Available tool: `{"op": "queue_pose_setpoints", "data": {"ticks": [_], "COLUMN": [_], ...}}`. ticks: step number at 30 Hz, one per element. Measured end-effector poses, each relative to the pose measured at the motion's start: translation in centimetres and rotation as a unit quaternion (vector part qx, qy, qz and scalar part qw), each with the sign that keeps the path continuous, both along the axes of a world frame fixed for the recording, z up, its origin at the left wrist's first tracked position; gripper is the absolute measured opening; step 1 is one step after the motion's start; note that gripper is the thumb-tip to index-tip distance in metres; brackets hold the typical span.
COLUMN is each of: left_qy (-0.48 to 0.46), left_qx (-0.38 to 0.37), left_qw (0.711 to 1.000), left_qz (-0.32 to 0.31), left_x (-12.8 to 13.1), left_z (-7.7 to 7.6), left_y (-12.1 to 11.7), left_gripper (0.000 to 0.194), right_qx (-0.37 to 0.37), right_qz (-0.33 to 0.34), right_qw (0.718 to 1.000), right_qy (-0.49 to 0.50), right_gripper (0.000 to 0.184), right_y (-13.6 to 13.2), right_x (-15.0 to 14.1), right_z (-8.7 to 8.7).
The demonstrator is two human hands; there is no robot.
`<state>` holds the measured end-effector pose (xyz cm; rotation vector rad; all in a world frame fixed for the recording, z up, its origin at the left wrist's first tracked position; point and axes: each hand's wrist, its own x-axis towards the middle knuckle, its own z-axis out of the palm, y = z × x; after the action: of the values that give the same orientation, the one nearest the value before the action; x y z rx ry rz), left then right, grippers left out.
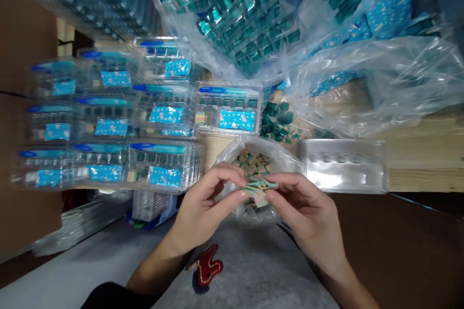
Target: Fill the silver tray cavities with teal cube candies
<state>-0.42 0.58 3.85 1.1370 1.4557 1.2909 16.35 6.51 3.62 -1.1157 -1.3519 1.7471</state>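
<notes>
My left hand and my right hand come together over an open clear plastic bag. Between the thumbs and fingers of both I pinch several thin, small squares, pale green and pinkish, partly fanned out. Many similar squares lie loose inside the bag just below. Some of the bag's front is hidden by my hands.
Stacked clear trays with blue pens and blue patterned packets fill the left. One filled tray sits at the centre; a tray without contents lies right. Behind are dark green blocks in plastic and loose green pieces.
</notes>
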Motion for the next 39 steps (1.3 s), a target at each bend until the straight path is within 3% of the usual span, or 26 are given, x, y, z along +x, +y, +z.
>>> {"op": "queue_pose_setpoints", "data": {"ticks": [3, 7, 13, 17, 23, 29, 36, 39], "left_qy": [0.022, 0.011, -0.127, -0.186, -0.052, 0.076, 0.075, 0.071], "left_qx": [-0.027, -0.036, -0.050, -0.058, -0.047, -0.006, 0.007, 0.009], "left_qw": [0.999, 0.999, 0.990, 0.980, 0.998, 0.997, 0.997, 0.997], "left_qz": [0.013, -0.020, -0.027, -0.033, -0.004, 0.018, 0.024, 0.043], "left_x": [-0.1, -0.4, -0.6, -0.9, -0.6, -0.3, 0.5, 0.7], "left_z": [-0.1, -0.2, -0.8, -1.1, -0.4, -0.5, -0.6, -0.5], "left_y": [0.0, 0.0, -0.3, -0.4, -0.2, -0.4, -0.7, -0.6], "left_gripper": [0.020, 0.018, 0.006, 0.006, 0.017, 0.020, 0.026, 0.022], "right_qx": [0.037, 0.069, -0.016, 0.028, 0.059, 0.099, 0.127, 0.109], "right_qz": [0.022, 0.034, 0.015, -0.004, 0.014, 0.063, 0.065, 0.024], "right_qw": [0.999, 0.997, 1.000, 0.999, 0.998, 0.992, 0.988, 0.992], "right_qy": [-0.023, -0.032, -0.001, -0.024, -0.029, -0.042, -0.054, -0.051], "right_gripper": [0.033, 0.036, 0.034, 0.030, 0.026, 0.032, 0.033, 0.026], "right_y": [-0.1, -0.1, 0.1, 0.4, 0.0, -0.1, -0.4, -0.8], "right_x": [0.1, 0.1, 0.0, 0.0, -0.5, -0.1, -0.5, -0.9], "right_z": [0.0, 0.2, 0.1, -0.1, -0.2, 0.0, -0.1, -0.1]}}
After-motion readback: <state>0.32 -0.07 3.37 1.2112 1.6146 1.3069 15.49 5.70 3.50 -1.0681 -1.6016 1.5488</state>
